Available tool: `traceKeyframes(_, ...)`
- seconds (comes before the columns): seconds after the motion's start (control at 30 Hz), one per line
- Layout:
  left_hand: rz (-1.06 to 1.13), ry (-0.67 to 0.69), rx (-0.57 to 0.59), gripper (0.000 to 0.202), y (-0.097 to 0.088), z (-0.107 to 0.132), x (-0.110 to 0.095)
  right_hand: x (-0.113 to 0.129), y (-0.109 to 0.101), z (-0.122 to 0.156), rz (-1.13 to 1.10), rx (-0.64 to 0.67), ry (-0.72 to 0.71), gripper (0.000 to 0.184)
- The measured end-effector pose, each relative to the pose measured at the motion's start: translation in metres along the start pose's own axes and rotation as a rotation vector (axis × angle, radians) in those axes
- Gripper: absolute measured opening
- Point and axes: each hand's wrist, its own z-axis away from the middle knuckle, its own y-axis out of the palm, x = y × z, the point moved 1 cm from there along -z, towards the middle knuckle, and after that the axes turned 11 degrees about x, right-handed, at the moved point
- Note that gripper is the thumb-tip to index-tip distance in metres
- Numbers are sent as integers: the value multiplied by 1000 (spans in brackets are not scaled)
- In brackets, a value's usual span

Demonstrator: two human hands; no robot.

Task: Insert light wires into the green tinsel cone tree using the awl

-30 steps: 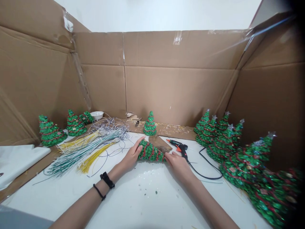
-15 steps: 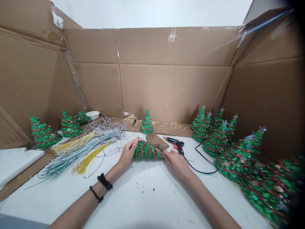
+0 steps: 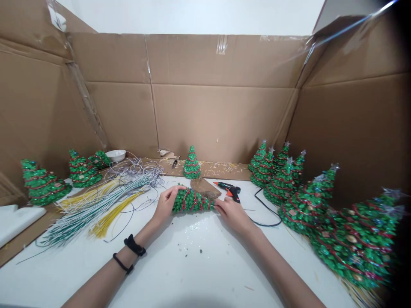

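A small green Christmas tree (image 3: 192, 201) with red garland lies on its side over the white table, its tip pointing right. My left hand (image 3: 168, 200) is closed around its wide base end. At the tip, my right hand (image 3: 226, 208) pinches a thin wire (image 3: 249, 209), whose dark end sticks out to the right past the hand. A short pale bit shows between these fingertips and the tree's tip. Just behind the tree is a brown board (image 3: 205, 187), and a black and orange glue gun (image 3: 231, 191) rests to its right.
Bundles of green, white and yellow wires (image 3: 105, 201) spread at left, near a white bowl (image 3: 116, 155). Several finished trees (image 3: 359, 244) line the right side; others (image 3: 45, 184) stand left. One tree (image 3: 192, 163) stands at the back. Cardboard walls (image 3: 221, 115) enclose the table.
The right hand has drawn slightly away from the tree's tip, and a dark wire end now shows beyond it. The view has shifted a little to the right.
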Motion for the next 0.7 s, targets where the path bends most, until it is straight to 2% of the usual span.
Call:
traceKeyframes(0.17, -11, 6, 0, 37, -1, -2, 3, 8, -1, -9, -1, -4, 17, 28)
traceKeyframes(0.33, -15, 7, -2, 36, -2, -3, 1, -1, -5, 0, -79, 4, 43, 25)
traceKeyframes(0.47, 4, 12, 5, 36, -1, -3, 1, -6, -9, 7, -135, 2, 5, 23)
traceKeyframes(0.7, -6, 12, -3, 35, -1, -3, 2, -5, -4, 1, -153, -20, -10, 23)
